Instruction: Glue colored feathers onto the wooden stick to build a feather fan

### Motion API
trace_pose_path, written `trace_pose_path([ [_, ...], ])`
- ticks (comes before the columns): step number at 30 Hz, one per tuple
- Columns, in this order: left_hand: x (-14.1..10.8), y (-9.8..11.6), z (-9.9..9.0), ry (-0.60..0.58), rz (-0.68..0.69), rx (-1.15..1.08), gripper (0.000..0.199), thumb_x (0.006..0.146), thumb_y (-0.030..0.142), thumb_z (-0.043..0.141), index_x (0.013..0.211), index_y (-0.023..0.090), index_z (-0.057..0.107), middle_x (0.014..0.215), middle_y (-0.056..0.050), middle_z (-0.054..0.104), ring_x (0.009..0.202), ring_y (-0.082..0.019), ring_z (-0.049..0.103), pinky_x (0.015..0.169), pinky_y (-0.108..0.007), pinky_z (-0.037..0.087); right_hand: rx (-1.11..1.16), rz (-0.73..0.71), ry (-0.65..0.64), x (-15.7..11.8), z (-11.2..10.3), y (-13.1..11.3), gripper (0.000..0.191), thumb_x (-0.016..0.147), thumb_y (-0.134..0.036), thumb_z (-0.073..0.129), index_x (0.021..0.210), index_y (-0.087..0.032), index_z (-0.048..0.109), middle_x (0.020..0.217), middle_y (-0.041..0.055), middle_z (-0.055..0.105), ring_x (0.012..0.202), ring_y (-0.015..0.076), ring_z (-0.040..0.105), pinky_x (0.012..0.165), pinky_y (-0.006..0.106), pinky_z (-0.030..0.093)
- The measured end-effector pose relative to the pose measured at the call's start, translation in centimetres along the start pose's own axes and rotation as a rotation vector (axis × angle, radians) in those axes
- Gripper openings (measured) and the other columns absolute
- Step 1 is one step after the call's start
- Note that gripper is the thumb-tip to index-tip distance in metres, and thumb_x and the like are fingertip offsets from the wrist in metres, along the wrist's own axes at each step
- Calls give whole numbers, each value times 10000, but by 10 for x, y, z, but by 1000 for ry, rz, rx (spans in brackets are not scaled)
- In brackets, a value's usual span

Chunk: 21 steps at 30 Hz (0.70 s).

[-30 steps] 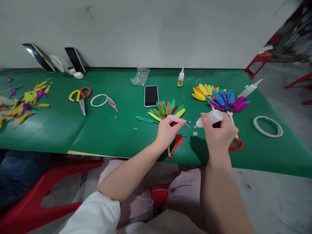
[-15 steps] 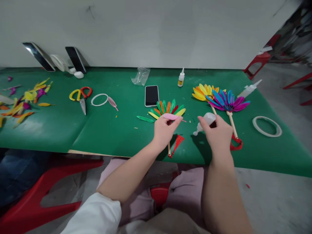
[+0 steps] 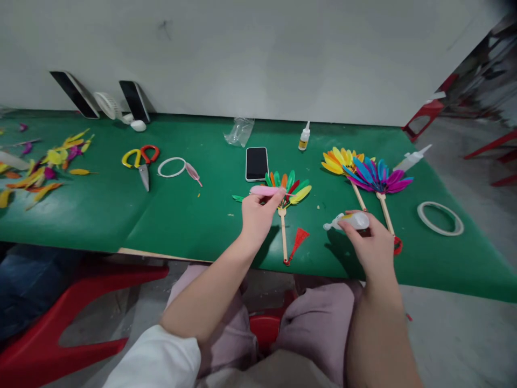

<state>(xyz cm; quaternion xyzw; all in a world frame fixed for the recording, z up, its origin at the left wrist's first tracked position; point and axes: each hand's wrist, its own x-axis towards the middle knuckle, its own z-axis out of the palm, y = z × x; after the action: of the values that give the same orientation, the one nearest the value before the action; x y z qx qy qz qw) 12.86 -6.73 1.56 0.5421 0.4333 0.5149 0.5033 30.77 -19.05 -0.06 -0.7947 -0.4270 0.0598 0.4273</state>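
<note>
My left hand (image 3: 258, 215) pinches a pink feather (image 3: 264, 191) above the left side of a feather fan (image 3: 283, 231). That fan has green, orange, red and yellow feathers, a wooden handle and a red tassel (image 3: 299, 240), and lies on the green table (image 3: 194, 215). To the right, my right hand (image 3: 374, 240) is closed around a small translucent bottle (image 3: 355, 220), held nearly level with its nozzle to the left. Past that hand lie a blue and purple fan (image 3: 379, 175) and a yellow fan (image 3: 338, 160).
A phone (image 3: 256, 164), a glue bottle (image 3: 304, 137) and a plastic bag (image 3: 239, 132) lie beyond my hands. Scissors (image 3: 143, 164), a white ring (image 3: 171, 167) and loose feathers (image 3: 48, 167) are left. A tape roll (image 3: 440, 219) is right.
My left hand has moved left with the pink feather, uncovering more of the fan and its handle. My right hand has moved slightly right and down, and the bottle is now more level.
</note>
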Motion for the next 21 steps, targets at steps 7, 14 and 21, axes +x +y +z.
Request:
trace_pose_path([
  [7, 1, 2, -5, 0, 8, -17, 216, 629, 350, 651, 714, 154, 674, 597, -8, 599, 556, -85, 529, 504, -212, 400, -110, -96, -2, -6, -9, -3, 372, 647, -500, 593, 869, -205, 634, 783, 31, 635, 595, 140, 525, 580, 259, 402],
  [14, 3, 7, -8, -2, -36, -85, 204, 629, 336, 653, 715, 151, 670, 569, -5, 592, 532, -84, 527, 492, -207, 402, -85, 49, 159, 0, -5, -6, 416, 642, -530, 570, 871, -191, 642, 689, 20, 623, 571, 143, 521, 580, 270, 400],
  [21, 4, 5, -11, -22, -56, -104, 202, 636, 327, 643, 735, 153, 671, 551, 1, 582, 517, -78, 516, 494, -206, 404, -222, 66, 186, 4, 1, 2, 480, 610, -602, 551, 819, -181, 649, 627, 35, 599, 592, 183, 523, 568, 289, 367],
])
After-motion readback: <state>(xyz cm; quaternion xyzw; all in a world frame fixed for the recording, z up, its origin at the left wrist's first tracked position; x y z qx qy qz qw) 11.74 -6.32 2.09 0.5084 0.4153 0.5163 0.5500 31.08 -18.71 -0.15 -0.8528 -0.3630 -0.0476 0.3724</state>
